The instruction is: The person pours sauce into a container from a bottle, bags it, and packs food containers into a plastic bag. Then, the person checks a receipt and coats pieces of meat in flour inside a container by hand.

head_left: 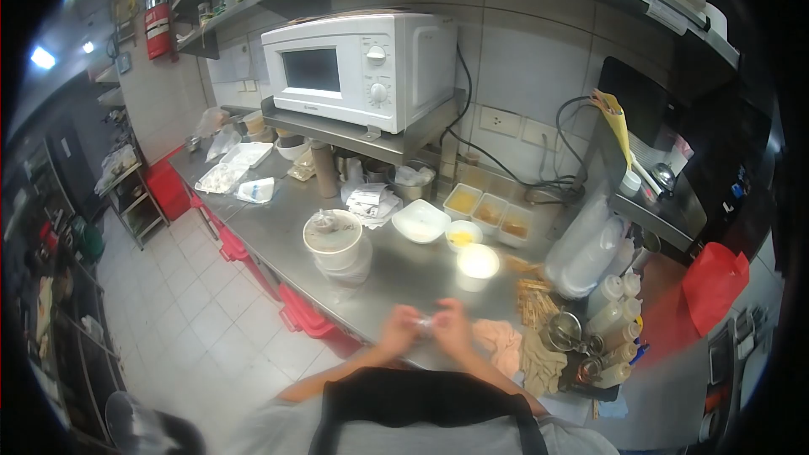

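Observation:
My left hand and my right hand meet close to my body, over the front of the steel counter. Between their fingertips is a small, clear, shiny piece that looks like plastic; blur hides its exact kind. Both hands are closed in a pinch on it. Just beyond my right hand stands a white round tub. A small bowl with yellow contents and a white square bowl sit farther back. Left of them is a large white bucket with a plastic bag around its base.
A white microwave rests on a raised shelf at the back. Trays of sauce stand by the wall. Cloths, chopsticks and several squeeze bottles crowd the right side. Red bins are under the counter's left edge.

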### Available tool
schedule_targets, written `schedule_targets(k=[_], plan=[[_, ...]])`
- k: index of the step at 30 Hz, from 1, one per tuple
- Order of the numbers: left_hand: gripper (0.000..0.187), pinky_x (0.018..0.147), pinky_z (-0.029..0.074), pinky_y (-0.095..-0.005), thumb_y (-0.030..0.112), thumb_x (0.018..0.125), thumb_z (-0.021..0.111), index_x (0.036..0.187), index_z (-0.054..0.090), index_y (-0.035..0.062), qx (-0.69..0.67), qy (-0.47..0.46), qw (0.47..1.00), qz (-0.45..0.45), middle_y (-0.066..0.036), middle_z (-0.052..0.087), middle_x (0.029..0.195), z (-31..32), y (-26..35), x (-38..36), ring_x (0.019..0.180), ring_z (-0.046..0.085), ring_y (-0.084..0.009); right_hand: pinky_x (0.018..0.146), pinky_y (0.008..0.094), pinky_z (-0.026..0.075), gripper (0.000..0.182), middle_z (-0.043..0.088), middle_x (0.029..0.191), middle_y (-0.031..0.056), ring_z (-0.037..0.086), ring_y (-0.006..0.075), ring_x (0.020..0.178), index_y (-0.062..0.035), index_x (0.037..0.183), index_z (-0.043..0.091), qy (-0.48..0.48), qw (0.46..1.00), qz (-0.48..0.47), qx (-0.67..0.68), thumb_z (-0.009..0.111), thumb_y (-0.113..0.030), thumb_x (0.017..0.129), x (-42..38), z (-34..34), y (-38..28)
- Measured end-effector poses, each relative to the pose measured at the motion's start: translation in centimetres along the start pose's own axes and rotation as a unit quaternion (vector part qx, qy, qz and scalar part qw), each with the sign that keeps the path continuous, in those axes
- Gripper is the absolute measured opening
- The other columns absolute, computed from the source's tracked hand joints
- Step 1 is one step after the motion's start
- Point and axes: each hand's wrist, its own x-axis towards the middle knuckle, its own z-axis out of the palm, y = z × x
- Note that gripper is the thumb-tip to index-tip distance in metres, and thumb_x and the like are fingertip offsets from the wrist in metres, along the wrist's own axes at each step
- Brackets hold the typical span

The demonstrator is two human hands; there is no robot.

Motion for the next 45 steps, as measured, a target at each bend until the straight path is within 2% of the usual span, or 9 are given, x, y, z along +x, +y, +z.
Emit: schedule_targets(k=[4, 7, 10, 13, 19, 25, 28, 33, 45], plan=[[0.024, 0.064, 0.044, -0.0222, 0.002, 0.088, 0.058, 0.107, 0.045, 0.0061, -0.051, -0.139, 0.987, -0.056, -0.002, 0.059, 0.085, -0.8, 1.4, -0.9, 0.075, 0.055, -0.0078, 0.06, 0.0239, 0.047, 0.037, 0.061, 0.078, 0.0051, 0.059, 0.01, 0.067, -0.003, 0.108, 0.048, -0.056, 0.994, 0.031, 0.092, 0.064, 0.002, 0.074, 0.1, -0.2, 1.7], [0.025, 0.065, 0.044, -0.0223, 0.002, 0.087, 0.058, 0.109, 0.045, 0.0052, -0.16, -0.108, 0.975, -0.111, -0.003, 0.059, 0.086, -0.2, 4.0, -2.2, 0.075, 0.056, -0.0082, 0.058, 0.0233, 0.046, 0.017, 0.061, 0.079, 0.0034, 0.057, 0.0082, 0.067, -0.0013, 0.091, 0.058, -0.122, 0.992, 0.045, 0.0, 0.064, 0.0, 0.075, 0.0, 0.2, 2.8], [0.027, 0.065, 0.044, -0.0223, 0.0, 0.086, 0.056, 0.111, 0.047, 0.0039, -0.094, -0.006, 0.993, -0.067, -0.003, 0.06, 0.084, 0.0, 1.2, -1.8, 0.073, 0.056, -0.0085, 0.056, 0.0242, 0.045, 0.006, 0.06, 0.076, 0.0019, 0.057, 0.0081, 0.066, -0.0023, 0.079, 0.062, -0.015, 0.99, -0.138, -0.02, 0.067, -0.004, 0.075, -0.1, 1.2, 4.7], [0.026, 0.063, 0.044, -0.0212, -0.002, 0.084, 0.055, 0.11, 0.051, 0.002, -0.103, 0.018, 0.992, -0.077, -0.003, 0.06, 0.08, 0.0, 1.4, -1.9, 0.071, 0.056, -0.0082, 0.055, 0.0261, 0.045, 0.011, 0.059, 0.076, 0.0049, 0.058, 0.0122, 0.064, -0.0038, 0.083, 0.063, -0.049, 0.997, -0.052, 0.036, 0.069, -0.008, 0.076, -1.1, 1.6, 3.9], [0.02, 0.06, 0.041, -0.0187, 0.003, 0.084, 0.059, 0.104, 0.059, 0.0023, -0.065, -0.022, 0.98, -0.185, -0.002, 0.061, 0.081, -0.6, 4.8, -2.0, 0.067, 0.053, -0.0064, 0.058, 0.0356, 0.047, 0.006, 0.058, 0.08, 0.0134, 0.058, 0.028, 0.064, -0.0043, 0.083, 0.062, -0.032, 0.956, -0.262, -0.13, 0.063, -0.007, 0.077, -1.4, 1.2, 2.0], [0.022, 0.061, 0.042, -0.0194, 0.013, 0.087, 0.061, 0.107, 0.061, 0.0039, -0.11, -0.09, 0.968, -0.208, 0.002, 0.06, 0.08, -0.5, 6.2, -2.5, 0.068, 0.052, -0.0058, 0.065, 0.0383, 0.047, 0.005, 0.057, 0.08, 0.013, 0.057, 0.0313, 0.075, -0.0048, 0.081, 0.061, 0.048, 0.945, -0.292, -0.139, 0.061, -0.005, 0.077, -1.1, 1.0, 2.0], [0.025, 0.065, 0.043, -0.0203, 0.02, 0.09, 0.058, 0.109, 0.06, 0.0036, -0.048, -0.148, 0.977, -0.148, -0.004, 0.059, 0.097, -1.1, 3.6, -2.0, 0.08, 0.053, -0.0099, 0.066, 0.0387, 0.047, 0.005, 0.057, 0.081, 0.013, 0.057, 0.0319, 0.076, -0.0044, 0.08, 0.06, 0.046, 0.923, -0.349, -0.154, 0.061, -0.005, 0.075, -1.0, 0.8, 0.8], [0.026, 0.088, 0.039, -0.0361, 0.021, 0.093, 0.05, 0.108, 0.056, 0.0009, 0.222, -0.032, 0.957, 0.181, -0.018, 0.044, 0.12, 0.6, 2.3, -1.6, 0.106, 0.046, -0.029, 0.066, 0.0397, 0.047, 0.008, 0.056, 0.081, 0.0141, 0.055, 0.0329, 0.075, -0.002, 0.08, 0.059, -0.003, 0.884, -0.419, -0.209, 0.062, -0.002, 0.072, 0.8, -0.3, -0.3], [0.022, 0.098, 0.029, -0.0457, 0.013, 0.084, 0.053, 0.103, 0.055, 0.0037, 0.359, 0.065, 0.908, 0.205, -0.013, 0.048, 0.114, -2.0, 15.3, -1.8, 0.11, 0.043, -0.0341, 0.066, 0.0383, 0.047, 0.009, 0.056, 0.079, 0.0129, 0.057, 0.0326, 0.075, -0.0035, 0.089, 0.055, -0.014, 0.912, -0.36, -0.195, 0.058, -0.003, 0.08, 2.5, -0.1, -8.5]])
